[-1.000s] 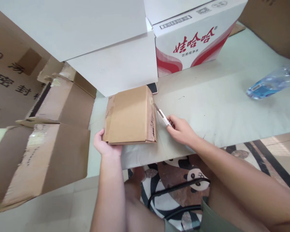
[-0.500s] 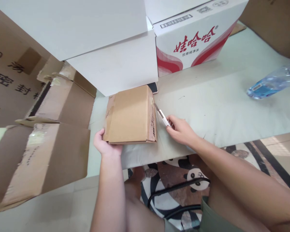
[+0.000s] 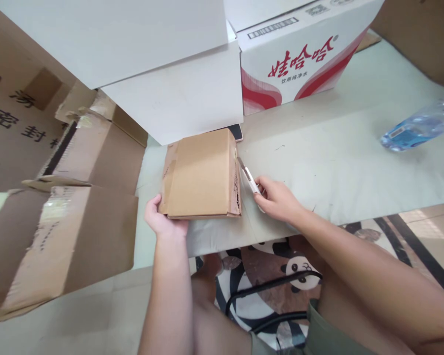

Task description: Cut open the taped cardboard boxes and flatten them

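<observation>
A small brown cardboard box (image 3: 202,175) lies on the pale cloth-covered table, with clear tape along its right side. My left hand (image 3: 165,219) grips its near left corner, thumb up on the left side and the other fingers hidden underneath. In my right hand (image 3: 277,197) is a white utility knife (image 3: 250,181), its blade extended. The blade's tip is at the taped right side of the box; whether it has gone into the tape I cannot tell. Behind the box's far right corner a dark phone (image 3: 237,132) shows in part.
White cartons (image 3: 177,93) stand behind the box, one a red-lettered carton (image 3: 296,69). On the left is a large opened cardboard box (image 3: 99,231) with its flaps out. A plastic water bottle (image 3: 410,130) lies at the right of the table (image 3: 329,162).
Both hands, the box and the knife keep nearly the same places relative to each other. The whole view has shifted slightly.
</observation>
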`<state>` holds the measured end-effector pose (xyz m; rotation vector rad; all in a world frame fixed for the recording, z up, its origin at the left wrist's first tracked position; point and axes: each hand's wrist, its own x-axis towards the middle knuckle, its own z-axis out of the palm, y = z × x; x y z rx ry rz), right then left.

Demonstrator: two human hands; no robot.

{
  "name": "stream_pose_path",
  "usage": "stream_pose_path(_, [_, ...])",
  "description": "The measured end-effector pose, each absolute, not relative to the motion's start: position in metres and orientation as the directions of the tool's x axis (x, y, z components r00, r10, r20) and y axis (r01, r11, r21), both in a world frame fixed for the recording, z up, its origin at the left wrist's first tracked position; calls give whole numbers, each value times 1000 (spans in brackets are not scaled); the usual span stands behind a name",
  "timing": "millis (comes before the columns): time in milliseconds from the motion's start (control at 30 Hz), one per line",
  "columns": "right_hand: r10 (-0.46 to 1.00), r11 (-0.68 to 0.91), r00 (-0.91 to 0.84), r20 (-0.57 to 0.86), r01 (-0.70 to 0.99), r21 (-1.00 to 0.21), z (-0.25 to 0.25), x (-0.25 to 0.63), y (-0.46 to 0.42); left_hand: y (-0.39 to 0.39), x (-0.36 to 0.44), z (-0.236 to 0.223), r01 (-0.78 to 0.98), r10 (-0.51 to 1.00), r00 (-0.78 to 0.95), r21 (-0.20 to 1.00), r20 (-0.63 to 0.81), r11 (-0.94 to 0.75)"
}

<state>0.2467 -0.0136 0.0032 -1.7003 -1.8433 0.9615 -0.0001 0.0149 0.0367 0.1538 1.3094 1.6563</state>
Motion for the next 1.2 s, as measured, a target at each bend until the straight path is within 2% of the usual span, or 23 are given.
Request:
stream_pose_path(267, [979, -3, -147, -144, 688, -725, 5, 244, -15, 15, 1, 38, -601, 731, -518, 797, -444, 59])
stream_pose_path(533, [966, 5, -176, -190, 746, -666, 6, 240, -17, 16, -5, 29, -551, 790, -486, 833, -374, 55])
stream_pose_path(867, [975, -30, -106, -196, 808, -588, 2, 240, -16, 14, 3, 39, -591, 741, -510, 804, -437, 67])
stream_pose_path(1033, [997, 38, -72, -32, 797, -603, -6, 241, -17, 13, 2, 39, -595, 747, -501, 801, -438, 71])
stream_pose_path(1200, [957, 274, -255, 137, 649, -710, -6, 242, -22, 13, 2, 38, -598, 743, -509, 799, -435, 59])
